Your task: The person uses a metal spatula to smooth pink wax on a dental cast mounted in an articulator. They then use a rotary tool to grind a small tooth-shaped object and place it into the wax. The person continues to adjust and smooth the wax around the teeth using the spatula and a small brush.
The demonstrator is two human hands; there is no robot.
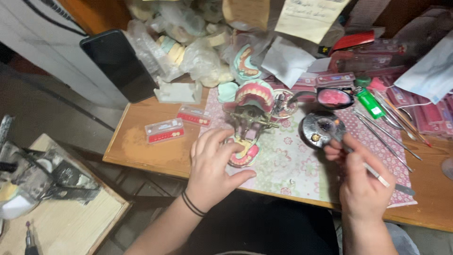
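While both hands work at the near edge of the bench (155,156), a denture set-up sits between them on a floral mat (292,165).

Nearest, the left hand (212,167) has its fingers curled around the lower denture model (244,155), whose pink gum and front teeth show beside the thumb, so that arch appears at least partly set. The right hand (361,182) pinches a slim metal wax instrument (373,172), its tip at a small round metal dish (321,130) just beyond. Above the lower model stands the metal articulator (250,118) carrying the upper denture (255,94), with a full row of teeth. Farther back lie two tooth cards (165,130), a dish of pink wax (334,97), a green lighter (370,103) and bagged plaster casts (198,52). How many lower teeth remain is hidden under the left fingers; the dish's contents are hard to make out.
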